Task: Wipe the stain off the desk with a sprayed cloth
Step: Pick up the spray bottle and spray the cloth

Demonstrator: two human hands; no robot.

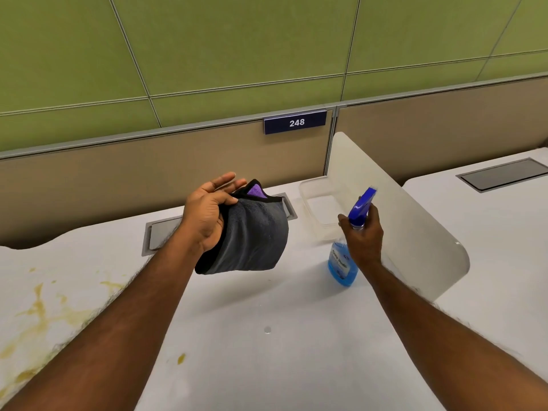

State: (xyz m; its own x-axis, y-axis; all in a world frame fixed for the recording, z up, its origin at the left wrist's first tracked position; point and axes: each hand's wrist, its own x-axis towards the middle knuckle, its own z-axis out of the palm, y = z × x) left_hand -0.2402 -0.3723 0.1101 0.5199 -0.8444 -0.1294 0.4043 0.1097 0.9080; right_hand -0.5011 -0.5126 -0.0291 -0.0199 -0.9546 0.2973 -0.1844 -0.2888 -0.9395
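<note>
Holding the grey cloth [252,235] draped over loosely spread fingers, the left hand [207,215] faces the spray bottle [353,232] wrapped in the right hand [363,235]; the yellow stain [38,310] lies unwiped on the desk [267,366], left

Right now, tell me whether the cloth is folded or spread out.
Folded. The grey cloth hangs doubled over the left hand, a purple inner layer showing at its top.

Bright, even light; wide-angle edge bowing.
</note>
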